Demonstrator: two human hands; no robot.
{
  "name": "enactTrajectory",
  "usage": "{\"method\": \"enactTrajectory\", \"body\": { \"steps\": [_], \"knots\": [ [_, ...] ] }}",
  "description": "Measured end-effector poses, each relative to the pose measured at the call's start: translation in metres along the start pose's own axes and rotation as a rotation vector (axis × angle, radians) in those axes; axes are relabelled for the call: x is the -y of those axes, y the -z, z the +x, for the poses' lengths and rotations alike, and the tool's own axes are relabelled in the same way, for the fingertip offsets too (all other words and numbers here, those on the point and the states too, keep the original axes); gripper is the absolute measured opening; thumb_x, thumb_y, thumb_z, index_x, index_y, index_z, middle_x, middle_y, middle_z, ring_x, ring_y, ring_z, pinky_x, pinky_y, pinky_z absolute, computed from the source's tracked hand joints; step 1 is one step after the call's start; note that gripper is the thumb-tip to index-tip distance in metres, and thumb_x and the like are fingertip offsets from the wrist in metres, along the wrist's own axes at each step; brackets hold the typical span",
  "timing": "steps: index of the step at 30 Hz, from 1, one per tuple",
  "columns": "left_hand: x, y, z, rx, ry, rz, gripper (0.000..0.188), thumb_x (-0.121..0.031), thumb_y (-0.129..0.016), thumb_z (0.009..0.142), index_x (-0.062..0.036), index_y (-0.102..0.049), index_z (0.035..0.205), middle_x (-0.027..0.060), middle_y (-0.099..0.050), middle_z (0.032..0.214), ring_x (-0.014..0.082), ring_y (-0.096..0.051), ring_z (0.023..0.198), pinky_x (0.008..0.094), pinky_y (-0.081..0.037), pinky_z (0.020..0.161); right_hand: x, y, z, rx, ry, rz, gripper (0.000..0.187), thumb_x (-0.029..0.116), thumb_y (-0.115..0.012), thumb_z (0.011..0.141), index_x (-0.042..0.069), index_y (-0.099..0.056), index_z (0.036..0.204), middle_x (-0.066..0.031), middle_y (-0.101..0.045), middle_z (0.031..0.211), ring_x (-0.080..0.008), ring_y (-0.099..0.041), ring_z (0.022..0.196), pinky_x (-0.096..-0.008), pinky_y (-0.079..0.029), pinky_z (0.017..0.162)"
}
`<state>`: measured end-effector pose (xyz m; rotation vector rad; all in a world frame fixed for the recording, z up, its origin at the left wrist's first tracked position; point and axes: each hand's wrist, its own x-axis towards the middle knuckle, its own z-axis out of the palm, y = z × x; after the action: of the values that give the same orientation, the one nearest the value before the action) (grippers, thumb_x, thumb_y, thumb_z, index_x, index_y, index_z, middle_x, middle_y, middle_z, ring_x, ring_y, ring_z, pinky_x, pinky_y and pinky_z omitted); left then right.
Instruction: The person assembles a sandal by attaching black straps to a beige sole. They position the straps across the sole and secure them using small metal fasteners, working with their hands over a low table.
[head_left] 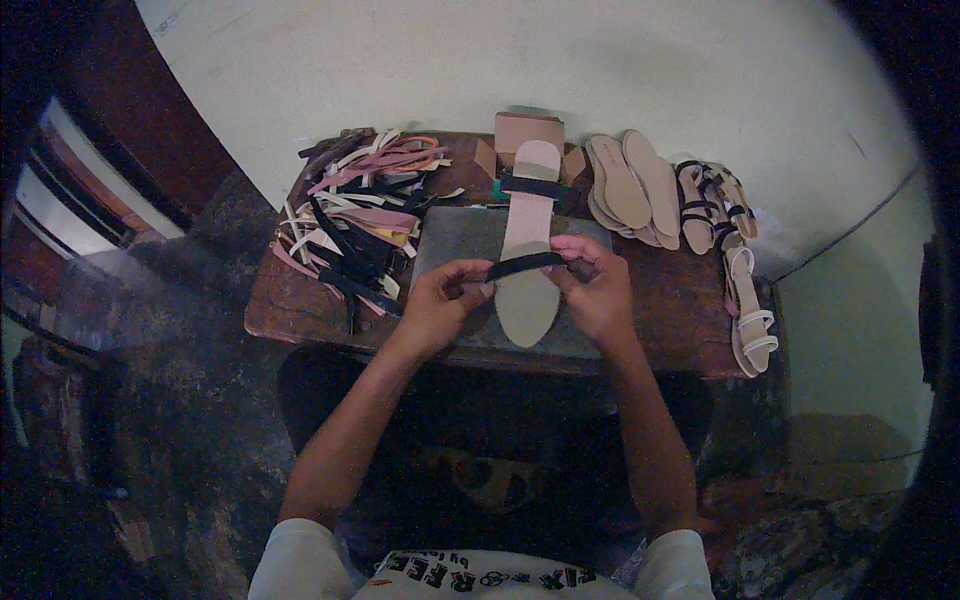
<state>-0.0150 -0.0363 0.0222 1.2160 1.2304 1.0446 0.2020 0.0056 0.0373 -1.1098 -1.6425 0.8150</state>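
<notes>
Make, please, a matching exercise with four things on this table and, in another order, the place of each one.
1. Black strap
2. Pile of strips
3. Stack of soles
4. Sandal with white straps

A. Between the box and the black sandals
B. Near the right edge of the table
C. Held by left hand and right hand
D. At the table's left side

Pairs: 1-C, 2-D, 3-A, 4-B

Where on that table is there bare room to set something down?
Mostly the tabletop between the right hand, insoles and white sandals. A smaller patch: the grey slab left of the sole, beyond the left hand. Straps crowd the left end; black sandals, the far right.
</notes>
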Motion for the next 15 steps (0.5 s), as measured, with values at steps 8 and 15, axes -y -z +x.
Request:
{"method": "enactTrajectory", "body": {
  "steps": [8, 15],
  "knots": [
    [0.001, -0.003, 0.003, 0.006, 0.000, -0.039, 0.037, -0.012, -0.070, 0.090, -0.0044, -0.062, 0.125, 0.0067, -0.068, 0.110, 0.0148, -0.063, 0.097, 0.0303, -0.051, 0.089, -0.005, -0.002, 0.001, -0.003, -0.086, 0.155, 0.033, -0.006, -0.072, 0.078, 0.001, -0.066, 0.109, -0.0103, -0.071, 0.104, -0.0185, -0.066, 0.101, -0.0339, -0.053, 0.091],
    [-0.005, -0.003, 0.001, 0.030, 0.099, -0.256, 0.039, -0.005, -0.070, 0.088, -0.0013, -0.060, 0.125, 0.0090, -0.066, 0.115, 0.0159, -0.062, 0.103, 0.0293, -0.049, 0.092, -0.007, 0.000, 0.003, 0.006, -0.137, 0.231, 0.036, -0.013, -0.068, 0.078, -0.004, -0.063, 0.112, -0.0095, -0.067, 0.108, -0.0171, -0.065, 0.102, -0.0305, -0.051, 0.093]
  ]
}}
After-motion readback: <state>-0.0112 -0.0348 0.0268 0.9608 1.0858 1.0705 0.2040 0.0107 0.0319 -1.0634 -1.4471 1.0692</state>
